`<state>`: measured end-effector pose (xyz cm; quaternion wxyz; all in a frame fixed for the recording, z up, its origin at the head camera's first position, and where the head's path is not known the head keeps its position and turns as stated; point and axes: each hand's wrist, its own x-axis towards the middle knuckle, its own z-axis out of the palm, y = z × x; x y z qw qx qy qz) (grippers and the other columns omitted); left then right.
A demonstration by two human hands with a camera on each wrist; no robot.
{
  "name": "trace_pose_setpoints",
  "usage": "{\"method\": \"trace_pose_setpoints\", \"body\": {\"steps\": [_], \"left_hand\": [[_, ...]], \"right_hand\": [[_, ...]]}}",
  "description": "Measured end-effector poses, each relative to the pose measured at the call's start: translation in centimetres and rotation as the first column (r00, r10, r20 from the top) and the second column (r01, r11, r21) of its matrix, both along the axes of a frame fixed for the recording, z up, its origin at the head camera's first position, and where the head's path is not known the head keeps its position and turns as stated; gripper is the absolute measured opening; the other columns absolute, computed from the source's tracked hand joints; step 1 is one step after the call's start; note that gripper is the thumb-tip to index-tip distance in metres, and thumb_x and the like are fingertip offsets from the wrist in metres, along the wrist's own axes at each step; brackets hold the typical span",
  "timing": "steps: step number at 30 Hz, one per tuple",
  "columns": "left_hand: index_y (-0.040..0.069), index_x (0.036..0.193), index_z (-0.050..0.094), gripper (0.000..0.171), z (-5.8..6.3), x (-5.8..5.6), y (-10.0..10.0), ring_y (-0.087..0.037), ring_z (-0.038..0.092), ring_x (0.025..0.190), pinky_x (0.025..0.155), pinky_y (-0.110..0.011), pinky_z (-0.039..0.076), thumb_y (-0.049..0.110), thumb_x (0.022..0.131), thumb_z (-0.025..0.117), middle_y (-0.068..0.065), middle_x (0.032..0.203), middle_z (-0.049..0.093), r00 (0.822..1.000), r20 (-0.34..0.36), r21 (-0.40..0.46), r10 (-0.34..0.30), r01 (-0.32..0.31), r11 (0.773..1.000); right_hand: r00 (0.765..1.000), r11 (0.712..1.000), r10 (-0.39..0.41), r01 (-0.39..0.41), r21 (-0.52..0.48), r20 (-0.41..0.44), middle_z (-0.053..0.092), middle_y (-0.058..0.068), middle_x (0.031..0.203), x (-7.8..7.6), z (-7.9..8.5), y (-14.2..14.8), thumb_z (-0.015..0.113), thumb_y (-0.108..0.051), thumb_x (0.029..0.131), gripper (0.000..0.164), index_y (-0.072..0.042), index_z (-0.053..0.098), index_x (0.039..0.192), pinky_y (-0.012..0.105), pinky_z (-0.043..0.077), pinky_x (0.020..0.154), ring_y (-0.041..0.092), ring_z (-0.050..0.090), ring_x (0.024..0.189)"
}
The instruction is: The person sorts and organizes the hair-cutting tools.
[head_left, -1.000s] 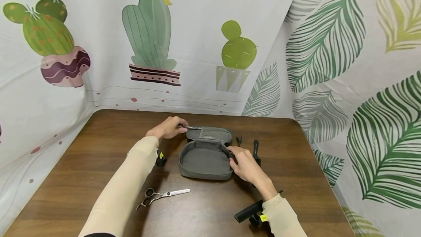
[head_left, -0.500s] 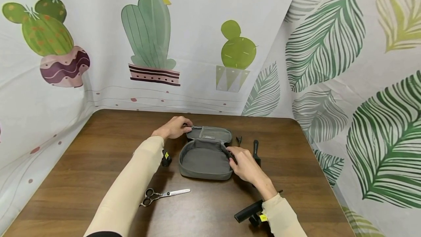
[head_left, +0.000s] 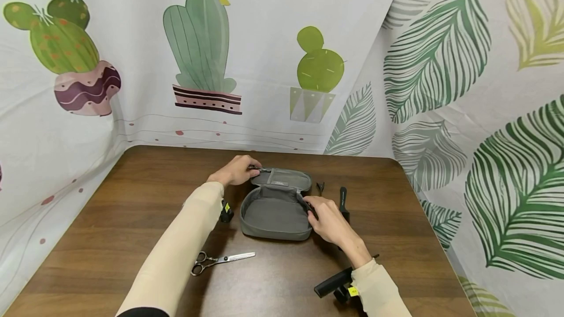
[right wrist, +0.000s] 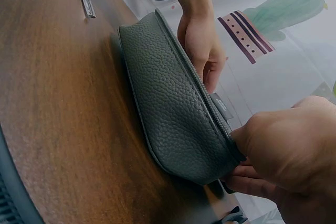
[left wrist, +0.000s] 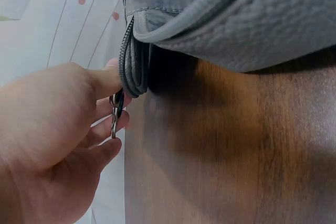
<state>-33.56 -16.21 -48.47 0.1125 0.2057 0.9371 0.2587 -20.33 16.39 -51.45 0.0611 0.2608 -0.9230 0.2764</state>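
Grey pebbled zip case point(head_left: 277, 214) lies opened out on the bench point(head_left: 150, 199). Left hand point(head_left: 237, 171) pinches scissors point(left wrist: 115, 121) by the handles at its lid point(head_left: 291, 179), apparently not fully stowed; right hand point(head_left: 329, 220) grips the case's right side. Thinning scissors point(head_left: 233, 258) lie outside, nearer.

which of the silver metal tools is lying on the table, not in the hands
The silver metal scissors with ringed handles and toothed blade, flat on the brown wood-grain table. The other slim silver tool is held in the left hand.
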Motion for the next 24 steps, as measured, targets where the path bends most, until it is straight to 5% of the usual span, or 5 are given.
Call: {"method": "trace_pose_setpoints", "body": {"steps": [8, 11, 15, 22, 24], "left_hand": [[0.013, 0.147, 0.075, 0.04, -7.3, -5.5, -2.2, -0.035, 0.064, 0.149, 0.121, -0.052, 0.057, 0.034, 0.115, 0.067, -0.014, 0.152, 0.074, 0.996, -0.069, 0.06, -0.063, 0.067, 0.996], [0.013, 0.146, 0.076, 0.04, -8.3, -6.0, -2.0, -0.036, 0.066, 0.147, 0.118, -0.053, 0.058, 0.035, 0.114, 0.068, -0.014, 0.15, 0.075, 0.993, -0.105, 0.063, -0.06, 0.066, 0.996], [0.014, 0.148, 0.075, 0.041, -7.2, -5.1, -1.2, -0.035, 0.063, 0.15, 0.121, -0.055, 0.057, 0.037, 0.115, 0.067, -0.012, 0.152, 0.074, 0.994, -0.085, 0.067, -0.062, 0.068, 0.995], [0.006, 0.148, 0.073, 0.038, -2.3, -1.6, 1.0, -0.044, 0.06, 0.151, 0.126, -0.062, 0.051, 0.023, 0.116, 0.063, -0.021, 0.154, 0.07, 0.998, -0.014, 0.084, -0.061, 0.062, 0.995], [0.006, 0.148, 0.074, 0.038, -2.3, -1.5, 1.2, -0.042, 0.063, 0.149, 0.124, -0.059, 0.053, 0.024, 0.116, 0.063, -0.021, 0.153, 0.071, 0.997, -0.03, 0.09, -0.066, 0.068, 0.994]], "right_hand": [[1.0, 1.0, 0.004, -0.004, -0.003, -0.001, 0.075, 0.024, 0.144, -0.1, -0.1, 0.1, 0.071, 0.001, 0.106, 0.038, 0.004, 0.071, 0.144, 0.053, 0.065, 0.106, 0.04, 0.076, 0.131], [1.0, 1.0, 0.002, -0.002, -0.004, 0.002, 0.075, 0.024, 0.144, -0.1, -0.1, 0.1, 0.071, 0.002, 0.106, 0.038, 0.004, 0.071, 0.144, 0.053, 0.065, 0.106, 0.04, 0.076, 0.131], [1.0, 1.0, 0.001, -0.001, -0.002, 0.002, 0.075, 0.025, 0.144, 0.0, 0.0, 0.0, 0.071, 0.002, 0.106, 0.038, 0.005, 0.071, 0.144, 0.053, 0.064, 0.107, 0.041, 0.075, 0.132], [1.0, 1.0, 0.015, -0.015, 0.0, -0.012, 0.074, 0.027, 0.144, 0.0, 0.0, -0.1, 0.071, 0.004, 0.105, 0.037, 0.008, 0.071, 0.142, 0.053, 0.064, 0.107, 0.042, 0.075, 0.132], [1.0, 1.0, 0.016, -0.016, -0.002, -0.012, 0.074, 0.027, 0.144, 0.0, 0.0, -0.1, 0.07, 0.004, 0.105, 0.037, 0.008, 0.071, 0.142, 0.053, 0.064, 0.107, 0.042, 0.075, 0.132]]}}
